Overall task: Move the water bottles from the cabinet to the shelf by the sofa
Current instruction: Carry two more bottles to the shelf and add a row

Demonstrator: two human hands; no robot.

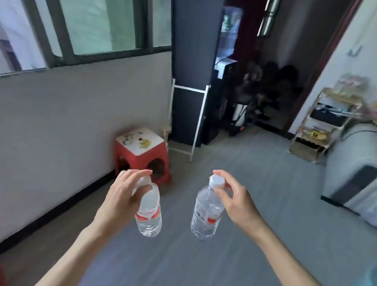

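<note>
left hand [122, 194] pinches left bottle [149, 210] by cap | right hand [235, 199] pinches right bottle [207, 213] cap

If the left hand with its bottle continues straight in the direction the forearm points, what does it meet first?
Probably the red stool by the wall: it stands just beyond the left hand, which holds a water bottle by the cap end. Only bare floor shows between them, though depth is hard to judge from one view.

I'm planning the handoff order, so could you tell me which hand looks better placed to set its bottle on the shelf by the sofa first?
Probably the right hand: its bottle hangs on the side of the shelf and sofa.
</note>
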